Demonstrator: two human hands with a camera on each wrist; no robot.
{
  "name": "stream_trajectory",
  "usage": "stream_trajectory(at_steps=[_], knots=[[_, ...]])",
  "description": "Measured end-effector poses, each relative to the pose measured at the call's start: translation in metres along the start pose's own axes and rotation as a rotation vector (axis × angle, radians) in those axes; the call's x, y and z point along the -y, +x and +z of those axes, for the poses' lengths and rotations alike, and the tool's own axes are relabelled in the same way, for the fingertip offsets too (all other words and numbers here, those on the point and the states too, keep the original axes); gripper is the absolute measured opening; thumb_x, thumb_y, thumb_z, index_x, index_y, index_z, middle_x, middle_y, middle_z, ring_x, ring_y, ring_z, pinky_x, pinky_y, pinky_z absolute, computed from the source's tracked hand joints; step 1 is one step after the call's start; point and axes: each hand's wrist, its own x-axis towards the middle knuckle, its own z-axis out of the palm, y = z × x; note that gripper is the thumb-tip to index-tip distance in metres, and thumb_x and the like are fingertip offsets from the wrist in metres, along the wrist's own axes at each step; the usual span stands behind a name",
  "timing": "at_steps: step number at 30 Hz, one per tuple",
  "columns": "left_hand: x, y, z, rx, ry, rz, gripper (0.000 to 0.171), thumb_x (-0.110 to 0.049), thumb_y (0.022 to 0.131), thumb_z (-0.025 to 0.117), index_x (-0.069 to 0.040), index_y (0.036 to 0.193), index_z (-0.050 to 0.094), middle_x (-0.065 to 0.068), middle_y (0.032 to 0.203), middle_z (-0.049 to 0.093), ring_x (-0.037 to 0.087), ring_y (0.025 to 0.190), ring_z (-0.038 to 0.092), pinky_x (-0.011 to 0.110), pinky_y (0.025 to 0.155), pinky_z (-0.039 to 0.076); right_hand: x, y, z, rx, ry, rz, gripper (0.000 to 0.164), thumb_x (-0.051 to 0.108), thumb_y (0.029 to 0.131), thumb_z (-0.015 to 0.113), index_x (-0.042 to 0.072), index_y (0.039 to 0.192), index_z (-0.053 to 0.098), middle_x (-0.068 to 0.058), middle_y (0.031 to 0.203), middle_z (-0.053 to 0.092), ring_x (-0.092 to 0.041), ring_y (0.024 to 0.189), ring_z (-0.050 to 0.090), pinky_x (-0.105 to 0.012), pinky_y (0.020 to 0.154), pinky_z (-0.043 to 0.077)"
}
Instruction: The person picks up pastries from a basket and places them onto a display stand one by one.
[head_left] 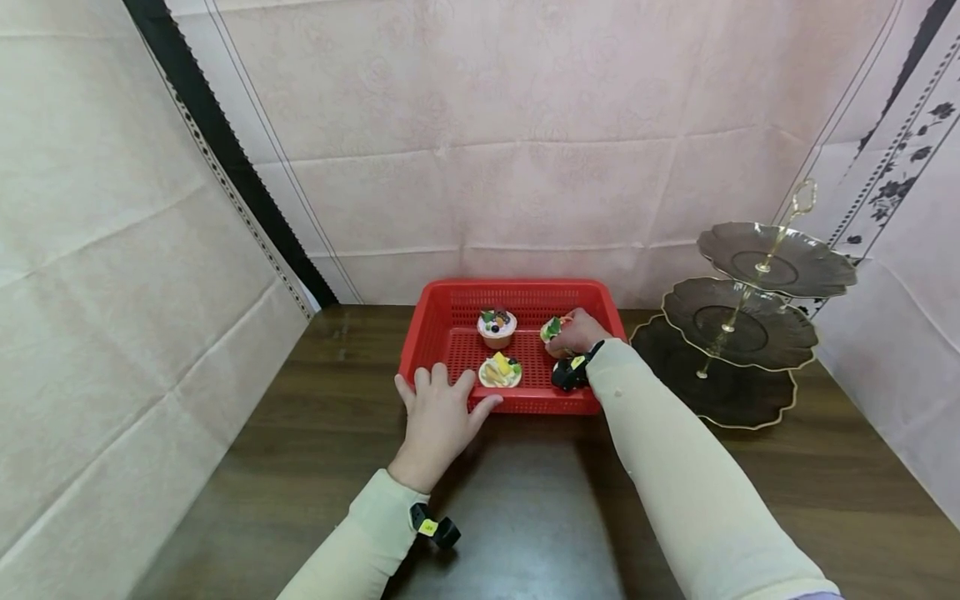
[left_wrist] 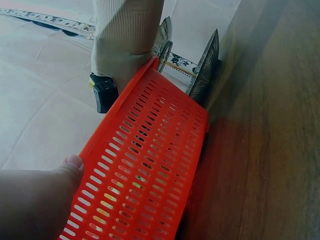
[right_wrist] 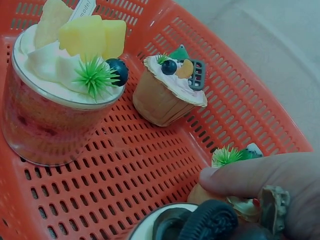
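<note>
A red plastic basket (head_left: pixel 457 287) holds several small desserts. Inside it, my right hand (head_left: pixel 579 333) pinches a dessert with green garnish (head_left: pixel 551 328) at the right side; my fingers hide part of it. Close by in the right wrist view is a cup dessert topped with a dark sandwich cookie (right_wrist: pixel 212 222). A cupcake with white cream and a blueberry (head_left: pixel 497 330) stands farther back. Nearer the front is a clear cup dessert with yellow fruit (head_left: pixel 500 372). My left hand (head_left: pixel 438 421) rests on the basket's near left rim, fingers spread and thumb along the edge.
A three-tier dark stand (head_left: pixel 776 254) with gold edging and a gold handle stands right of the basket. The wooden table (head_left: pixel 315 467) carries both. Pale cloth (head_left: pixel 525 167) hangs behind and on both sides.
</note>
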Motion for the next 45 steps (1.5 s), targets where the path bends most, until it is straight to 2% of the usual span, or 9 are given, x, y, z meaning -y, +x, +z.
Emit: stream_trajectory(at_steps=[7,11,21,27,33,39,45], knots=[[0.000,-0.001,-0.001,0.013,0.011,0.001,0.058,-0.067,0.090,0.060,-0.020,0.122,0.069,0.019,0.113,0.058,0.040,0.109,0.047,0.081,0.101,0.023,0.005,-0.004,-0.001,0.017,-0.064,0.009,0.056,0.010,0.073,0.084,0.004,0.117,0.050,-0.014,0.105,0.057,-0.030,0.096,0.053,-0.036,0.081,0.045],[0.000,-0.001,-0.001,0.014,0.010,0.002,0.058,-0.066,0.090,0.060,-0.020,0.123,0.069,0.019,0.114,0.058,0.040,0.109,0.047,0.081,0.101,0.023,0.005,-0.005,-0.002,0.017,-0.076,0.009,0.055,0.011,0.073,0.084,0.004,0.117,0.052,-0.014,0.104,0.059,-0.030,0.096,0.054,-0.036,0.081,0.046],[-0.001,-0.001,0.001,0.014,0.020,0.002,0.056,-0.065,0.090,0.062,-0.021,0.122,0.069,0.017,0.114,0.060,0.038,0.110,0.048,0.080,0.101,0.024,0.007,-0.009,-0.002,0.011,-0.006,0.041,0.033,0.014,0.071,0.086,0.005,0.093,0.063,-0.011,0.081,0.061,-0.028,0.081,0.059,-0.032,0.066,0.048],[0.001,-0.001,0.002,0.002,0.027,0.009,0.057,-0.066,0.090,0.060,-0.021,0.122,0.070,0.017,0.112,0.059,0.039,0.109,0.049,0.080,0.100,0.025,0.013,-0.014,-0.003,-0.031,-0.028,0.011,0.045,0.017,0.072,0.082,0.005,0.105,0.054,-0.012,0.089,0.058,-0.028,0.084,0.058,-0.033,0.066,0.047],[0.000,0.000,0.002,-0.009,0.034,0.014,0.057,-0.067,0.090,0.059,-0.021,0.122,0.070,0.018,0.111,0.059,0.040,0.107,0.049,0.080,0.100,0.026,0.018,-0.020,-0.005,-0.094,-0.061,-0.006,0.047,0.025,0.072,0.084,0.006,0.104,0.055,-0.012,0.094,0.059,-0.028,0.088,0.056,-0.035,0.071,0.047],[0.000,-0.002,0.003,-0.012,0.034,0.008,0.057,-0.067,0.089,0.061,-0.020,0.120,0.070,0.018,0.111,0.059,0.040,0.107,0.049,0.079,0.100,0.026,0.018,-0.020,-0.009,-0.113,-0.079,-0.036,0.054,0.029,0.072,0.085,0.007,0.109,0.051,-0.011,0.097,0.059,-0.027,0.089,0.056,-0.034,0.072,0.048],[0.001,-0.002,0.003,-0.020,0.027,0.008,0.057,-0.066,0.088,0.062,-0.020,0.121,0.070,0.018,0.112,0.059,0.040,0.108,0.049,0.080,0.100,0.025,0.026,-0.031,-0.016,-0.138,-0.094,-0.125,0.058,0.031,0.075,0.083,0.006,0.117,0.051,-0.012,0.104,0.062,-0.027,0.094,0.058,-0.037,0.080,0.050]])
